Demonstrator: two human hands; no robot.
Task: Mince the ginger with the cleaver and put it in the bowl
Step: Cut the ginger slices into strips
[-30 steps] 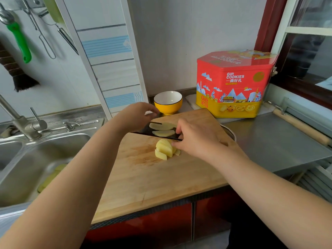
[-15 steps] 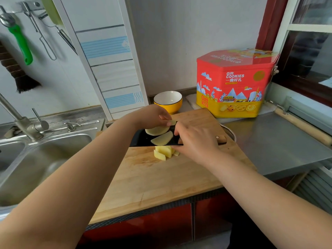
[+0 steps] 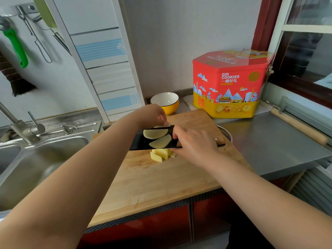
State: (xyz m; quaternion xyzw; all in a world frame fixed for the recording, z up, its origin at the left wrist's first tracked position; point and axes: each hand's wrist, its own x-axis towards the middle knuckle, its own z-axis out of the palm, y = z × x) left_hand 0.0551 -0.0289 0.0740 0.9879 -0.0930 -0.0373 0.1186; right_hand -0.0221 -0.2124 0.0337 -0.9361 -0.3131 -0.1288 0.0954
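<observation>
Cleaver (image 3: 143,142) flat, gripped by right hand (image 3: 195,146) | left hand (image 3: 152,115) pinching ginger slice (image 3: 162,125) at blade's far edge

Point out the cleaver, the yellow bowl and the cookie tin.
cleaver (image 3: 142,142): head view, bare dark blade face.
yellow bowl (image 3: 172,106): head view, outer yellow wall.
cookie tin (image 3: 228,83): head view, red front panel.

Both your forearms come in bare from the bottom corners and angle toward each other. Your left hand (image 3: 152,115) is knuckles-up with the wrist bent, thumb and fingertips (image 3: 165,121) pinched together at the far side. Your right hand (image 3: 195,146) sits just beside it, palm down, fingers curled closed and pointing toward the left fingertips. The two sets of fingertips are near each other but apart
</observation>
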